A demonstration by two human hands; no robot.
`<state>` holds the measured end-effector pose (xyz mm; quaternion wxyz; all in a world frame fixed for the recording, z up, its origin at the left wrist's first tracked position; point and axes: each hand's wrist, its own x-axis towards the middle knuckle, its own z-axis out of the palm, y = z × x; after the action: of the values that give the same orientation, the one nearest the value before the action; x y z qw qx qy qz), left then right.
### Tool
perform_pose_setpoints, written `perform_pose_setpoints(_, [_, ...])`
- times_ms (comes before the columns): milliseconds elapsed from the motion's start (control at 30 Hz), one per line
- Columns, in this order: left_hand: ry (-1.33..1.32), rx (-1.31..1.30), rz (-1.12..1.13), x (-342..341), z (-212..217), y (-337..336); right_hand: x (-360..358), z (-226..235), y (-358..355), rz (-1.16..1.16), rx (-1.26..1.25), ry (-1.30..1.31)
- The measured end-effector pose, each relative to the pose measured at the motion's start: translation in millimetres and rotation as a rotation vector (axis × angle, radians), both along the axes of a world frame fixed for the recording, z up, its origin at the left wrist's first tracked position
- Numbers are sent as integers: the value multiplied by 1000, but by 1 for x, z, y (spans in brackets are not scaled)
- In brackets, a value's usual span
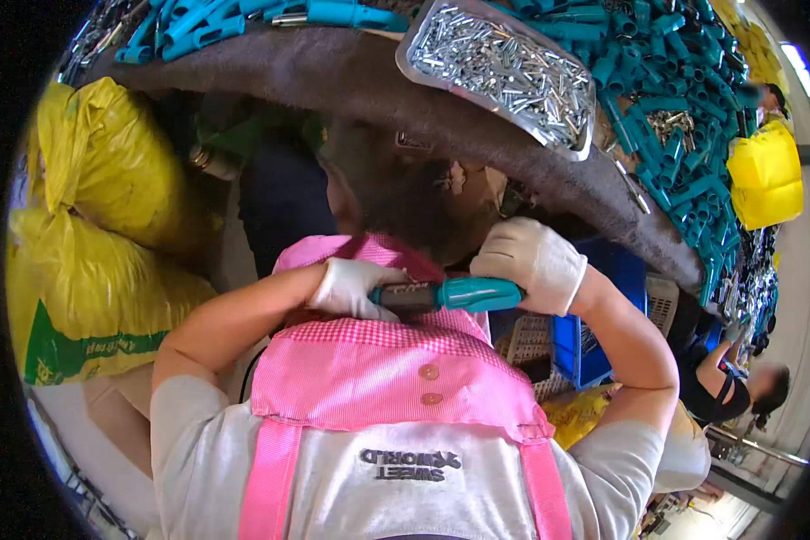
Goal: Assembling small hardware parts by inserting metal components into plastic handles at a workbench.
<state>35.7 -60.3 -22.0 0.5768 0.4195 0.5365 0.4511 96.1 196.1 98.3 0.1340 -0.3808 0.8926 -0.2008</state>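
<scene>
In front of my chest, level with the pink apron (351, 369), a handle-shaped piece with a dark grey body and a teal end (477, 293) lies crosswise between my hands. My left hand (355, 288), in a white glove, is closed round its dark end. At the teal end my right hand (528, 263), also white-gloved, is closed with its fingers curled, and its palm side is hidden. Beyond my hands, on the brown-covered table, sits a clear tray (585, 148) filled with small silver metal pins (504, 72).
Teal plastic shells (684, 135) are heaped at the table's far right, more along its far left edge. Yellow sacks (108, 270) stand at my left. A blue crate (567, 346) and a beige basket (529, 342) are below my right arm. Another person (724, 382) sits at far right.
</scene>
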Motion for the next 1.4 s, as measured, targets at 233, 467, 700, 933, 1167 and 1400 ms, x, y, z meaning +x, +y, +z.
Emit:
perform_pose_setpoints(233, [-317, -171, -258, -13, -10, 7, -4, 0, -11, 336, 112, 747])
perform_pose_setpoints(467, [437, -211, 55, -1, 37, -4, 30, -25, -9, -517, -111, -626])
perform_pose_setpoints(700, [720, -189, 87, -4, 34, -13, 24, -29, -13, -465, -143, -479])
perform_pose_setpoints(933, [829, -195, 23, -19, 55, -3, 19, -21, -8, -315, -168, -122])
perform_pose_setpoints(1167, [253, -75, -188, -15, 17, 1, 8, -2, -13, 163, 137, 487])
perform_pose_setpoints(1400, [-480, -131, -604, -12, -38, 20, 7, 4, -3, 465, 147, 1206])
